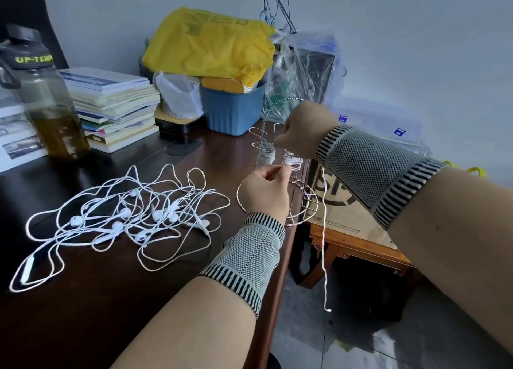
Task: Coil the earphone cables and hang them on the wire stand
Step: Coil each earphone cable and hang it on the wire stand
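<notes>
White earphone cable coil (291,161) sits pinched between my left hand (263,191) and curled right hand (302,131) at the silver wire stand (277,202); I'd keep loops tight, tail (323,243) tucked, before hooking.

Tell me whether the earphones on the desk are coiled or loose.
Loose: the earphones lie spread in a tangle of open loops on the desk.

Bare forearms, grey knitted wristband (369,166) each wrist, black-and-white striped edges
</notes>
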A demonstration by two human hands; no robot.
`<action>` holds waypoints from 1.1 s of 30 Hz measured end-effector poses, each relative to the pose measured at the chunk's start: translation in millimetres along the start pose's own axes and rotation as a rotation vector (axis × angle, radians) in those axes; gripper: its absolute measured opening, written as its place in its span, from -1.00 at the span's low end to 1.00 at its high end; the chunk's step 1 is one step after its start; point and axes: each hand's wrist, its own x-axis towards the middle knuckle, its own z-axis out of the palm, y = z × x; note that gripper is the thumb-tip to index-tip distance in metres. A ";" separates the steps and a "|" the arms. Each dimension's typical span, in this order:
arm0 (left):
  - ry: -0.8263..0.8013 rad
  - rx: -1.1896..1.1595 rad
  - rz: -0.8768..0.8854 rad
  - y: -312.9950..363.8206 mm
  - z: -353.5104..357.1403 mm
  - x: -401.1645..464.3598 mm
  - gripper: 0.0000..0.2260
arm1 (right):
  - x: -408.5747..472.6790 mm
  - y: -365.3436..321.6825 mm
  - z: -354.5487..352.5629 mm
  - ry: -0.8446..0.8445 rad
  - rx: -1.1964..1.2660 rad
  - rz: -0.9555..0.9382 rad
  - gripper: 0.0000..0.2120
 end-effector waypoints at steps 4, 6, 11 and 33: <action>-0.009 -0.014 -0.050 -0.4 1.9 0.6 -0.91 | -8.7 -11.0 0.1 -0.025 -0.095 -0.084 -0.86; 0.000 -0.009 -0.049 -0.3 1.8 1.7 -0.90 | -20.5 -14.7 0.5 -0.048 -0.159 -0.145 -0.88; 0.006 0.009 -0.061 -1.1 1.7 3.2 -0.91 | -64.6 -7.2 10.9 0.087 -0.326 -0.363 -0.89; -0.015 0.451 0.199 18.6 -21.7 -16.5 -0.91 | -67.8 71.0 58.3 -0.019 1.160 0.224 -0.54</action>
